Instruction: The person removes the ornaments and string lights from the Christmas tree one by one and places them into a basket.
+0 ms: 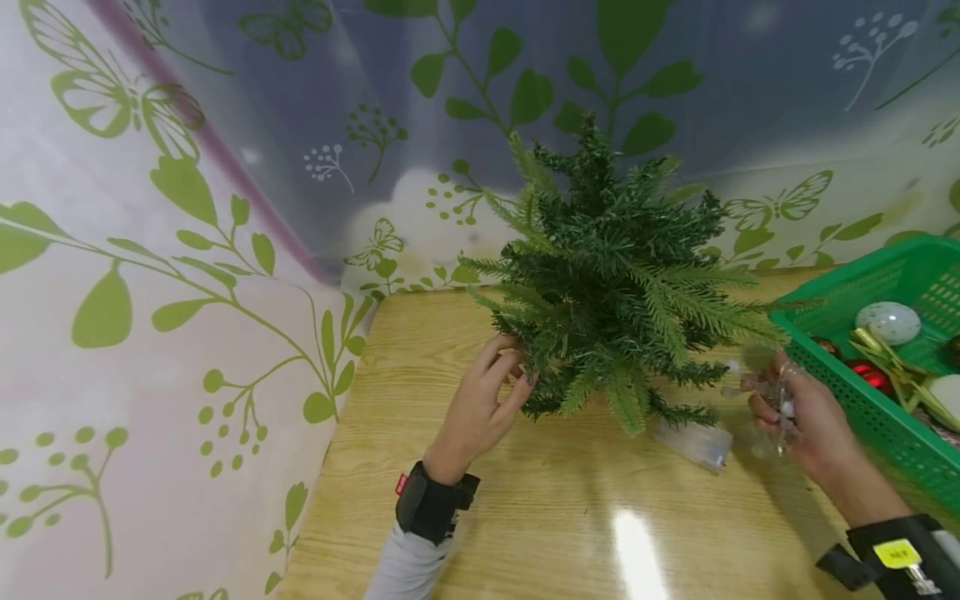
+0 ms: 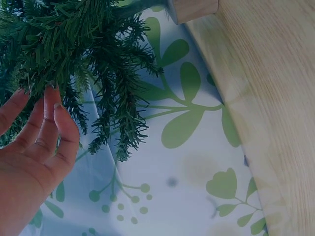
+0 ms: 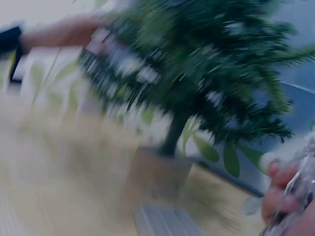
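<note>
A small artificial Christmas tree (image 1: 600,267) with dark and lighter green sprigs stands on the table. My left hand (image 1: 480,408) is at its lower left branches, fingertips touching the needles. In the left wrist view, the left hand (image 2: 39,142) has loosely bent fingers under a branch (image 2: 49,54), with no object visible between them. To the right of the tree, my right hand (image 1: 806,412) grips a bunched string of lights (image 1: 783,408) with clear wire and small clear pieces. The right wrist view is blurred; the right hand (image 3: 283,191) shows only partly there.
A green perforated basket (image 1: 840,375) at the right holds a speckled white egg-shaped ornament (image 1: 888,322), a red ball (image 1: 870,377) and gold ribbon. A translucent box (image 1: 697,446) lies on the wooden table (image 1: 540,517). Leaf-patterned sheeting (image 1: 187,275) lines the left and back.
</note>
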Demonstrator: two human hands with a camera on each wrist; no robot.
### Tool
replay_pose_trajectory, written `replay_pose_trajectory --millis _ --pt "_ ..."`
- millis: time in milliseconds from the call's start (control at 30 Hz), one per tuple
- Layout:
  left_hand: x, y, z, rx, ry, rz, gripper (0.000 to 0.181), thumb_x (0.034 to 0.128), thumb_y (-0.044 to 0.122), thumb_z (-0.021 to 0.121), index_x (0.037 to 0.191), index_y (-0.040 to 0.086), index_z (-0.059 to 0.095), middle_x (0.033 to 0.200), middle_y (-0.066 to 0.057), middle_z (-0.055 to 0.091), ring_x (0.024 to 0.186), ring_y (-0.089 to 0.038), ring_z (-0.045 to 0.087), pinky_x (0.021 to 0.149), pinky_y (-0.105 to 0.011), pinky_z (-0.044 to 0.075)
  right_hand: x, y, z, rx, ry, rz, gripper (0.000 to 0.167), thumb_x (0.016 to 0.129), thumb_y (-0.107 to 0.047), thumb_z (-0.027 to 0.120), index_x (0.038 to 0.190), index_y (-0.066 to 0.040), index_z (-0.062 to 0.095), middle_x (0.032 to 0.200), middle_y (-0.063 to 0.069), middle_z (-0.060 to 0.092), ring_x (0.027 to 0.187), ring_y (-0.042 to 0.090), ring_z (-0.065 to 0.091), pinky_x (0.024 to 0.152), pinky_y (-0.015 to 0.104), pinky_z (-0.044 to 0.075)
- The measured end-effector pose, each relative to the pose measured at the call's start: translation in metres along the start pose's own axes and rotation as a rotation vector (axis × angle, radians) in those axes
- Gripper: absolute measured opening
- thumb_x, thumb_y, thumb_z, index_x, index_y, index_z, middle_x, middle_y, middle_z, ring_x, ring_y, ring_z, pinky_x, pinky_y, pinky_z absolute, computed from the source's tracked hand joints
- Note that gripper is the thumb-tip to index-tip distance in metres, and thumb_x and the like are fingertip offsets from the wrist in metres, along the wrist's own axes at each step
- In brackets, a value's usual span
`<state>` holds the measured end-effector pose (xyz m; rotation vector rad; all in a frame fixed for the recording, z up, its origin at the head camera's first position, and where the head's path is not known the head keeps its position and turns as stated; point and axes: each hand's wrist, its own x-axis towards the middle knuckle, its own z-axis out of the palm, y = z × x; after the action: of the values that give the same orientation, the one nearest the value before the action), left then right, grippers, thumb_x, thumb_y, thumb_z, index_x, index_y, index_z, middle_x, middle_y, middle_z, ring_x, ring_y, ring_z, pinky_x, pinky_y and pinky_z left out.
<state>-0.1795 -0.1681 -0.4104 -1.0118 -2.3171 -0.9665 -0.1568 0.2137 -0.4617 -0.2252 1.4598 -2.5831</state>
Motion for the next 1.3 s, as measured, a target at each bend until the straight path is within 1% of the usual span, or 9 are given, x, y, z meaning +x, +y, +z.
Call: replay_pose_trajectory --millis 100,167,233,300,500,667,867,1033,1300 --pt "-0.002 0.000 0.001 0.002 -0.007 -0.007 0.050 0.1055 0.040 0.031 0.112 0.001 0.061 0.124 -0.014 0.052 0.085 -0.020 0.058 0.073 -0.034 0.051 0.001 -0.001 0.011 -0.807 0.118 0.049 0.030 0.105 -0.033 0.038 0.094 -0.008 0.051 0.087 0.000 0.062 0.050 0.015 0.036 0.045 0.033 0.027" --pt "-0.002 0.000 0.002 -0.002 -0.008 -0.008 0.050 0.1055 0.040 0.031 0.112 0.000 0.061 0.125 -0.015 0.051 0.086 -0.020 0.058 0.073 -0.034 0.052 0.001 0.001 0.019 -1.206 0.131 0.061 0.026 0.102 -0.028 0.048 0.092 -0.004 0.052 0.080 0.002 0.060 0.053 0.016 0.043 0.046 0.034 0.033" --pt "-0.003 0.000 0.004 -0.005 -0.008 0.001 0.048 0.1055 0.039 0.032 0.109 0.001 0.061 0.124 -0.015 0.051 0.085 -0.019 0.058 0.072 -0.034 0.052 0.001 0.006 0.025 -1.432 0.081 0.029 0.023 0.096 -0.022 0.058 0.087 -0.001 0.053 0.074 0.008 0.056 0.057 0.017 0.045 0.049 0.033 0.035" --pt "-0.003 0.002 0.005 -0.007 -0.012 0.003 0.046 0.1058 0.038 0.031 0.103 0.003 0.061 0.125 -0.014 0.051 0.086 -0.018 0.058 0.073 -0.032 0.051 -0.001 0.012 0.030 -1.555 0.027 0.017 0.028 0.090 -0.025 0.068 0.088 0.001 0.056 0.073 0.009 0.054 0.058 0.018 0.047 0.050 0.033 0.035" --pt "-0.003 0.008 0.007 -0.013 -0.035 -0.014 0.044 0.1068 0.036 0.029 0.092 0.007 0.059 0.126 -0.015 0.052 0.097 -0.022 0.058 0.075 -0.033 0.049 -0.008 0.024 0.035 -1.736 -0.059 0.076 0.078 0.076 -0.054 0.074 0.116 0.012 0.060 0.116 0.033 0.056 0.068 0.030 0.062 0.052 0.044 0.049" --pt "-0.004 0.009 0.009 -0.005 -0.037 -0.021 0.045 0.1070 0.036 0.027 0.093 0.007 0.059 0.127 -0.016 0.053 0.103 -0.024 0.057 0.079 -0.035 0.049 -0.015 0.033 0.032 -1.800 -0.091 0.019 0.054 0.073 -0.042 0.081 0.105 0.002 0.072 0.118 0.036 0.055 0.065 0.031 0.063 0.046 0.040 0.048" --pt "-0.007 0.009 0.010 -0.013 -0.032 -0.044 0.044 0.1070 0.035 0.029 0.095 0.006 0.060 0.127 -0.015 0.052 0.099 -0.022 0.057 0.077 -0.034 0.048 -0.018 0.033 0.029 -1.815 -0.077 -0.070 0.044 0.071 -0.021 0.083 0.102 0.006 0.069 0.106 0.032 0.060 0.060 0.026 0.060 0.043 0.035 0.045" --pt "-0.011 0.008 0.008 -0.011 -0.023 -0.057 0.038 0.1070 0.030 0.032 0.097 0.006 0.060 0.126 -0.014 0.053 0.093 -0.020 0.056 0.072 -0.032 0.047 -0.021 0.009 0.033 -1.795 -0.059 -0.135 0.038 0.071 -0.020 0.084 0.095 0.003 0.065 0.095 0.019 0.063 0.063 0.023 0.059 0.046 0.035 0.044" --pt "-0.012 0.008 0.007 -0.009 -0.001 -0.041 0.038 0.1070 0.030 0.032 0.098 0.007 0.060 0.124 -0.014 0.053 0.089 -0.018 0.056 0.072 -0.032 0.047 -0.023 -0.042 0.036 -1.853 0.060 -0.257 0.040 0.069 -0.018 0.086 0.093 0.005 0.063 0.086 0.022 0.061 0.057 0.025 0.057 0.043 0.037 0.043"
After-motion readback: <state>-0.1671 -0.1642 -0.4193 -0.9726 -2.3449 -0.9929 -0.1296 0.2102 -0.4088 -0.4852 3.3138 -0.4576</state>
